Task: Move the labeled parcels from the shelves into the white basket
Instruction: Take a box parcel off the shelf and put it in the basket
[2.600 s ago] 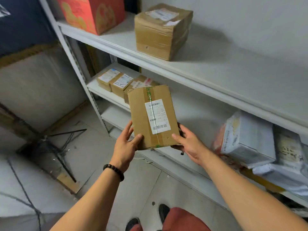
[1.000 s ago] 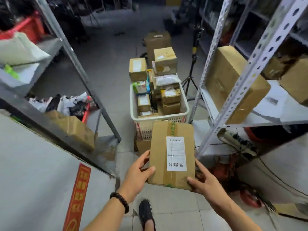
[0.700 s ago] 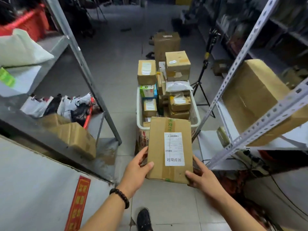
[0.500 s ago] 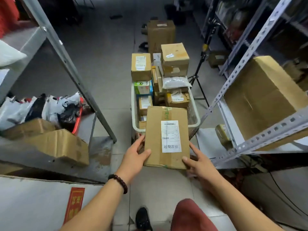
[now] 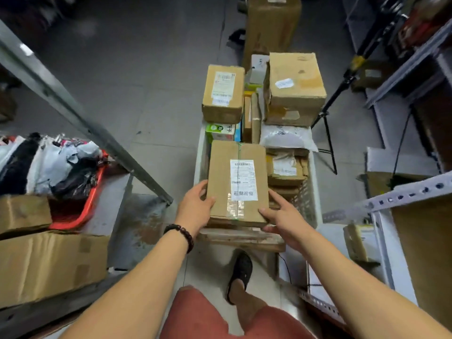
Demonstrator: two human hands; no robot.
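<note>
I hold a flat brown cardboard parcel with a white label and green tape. It sits over the near left part of the white basket. My left hand grips its near left edge, thumb on top. My right hand grips its near right corner. The basket stands on the floor and is piled high with several labeled boxes and a white bag. Whether the parcel rests on the pile or hangs just above it I cannot tell.
A metal shelf post slants across the left. Cardboard boxes and a red tray of bags lie on the low left shelf. Right shelving holds more boxes. A black tripod stands beside the basket. My foot is near its front.
I turned from the shelf and walked to the basket. The parcel in both hands moved forward and now lies over the basket's near left part.
</note>
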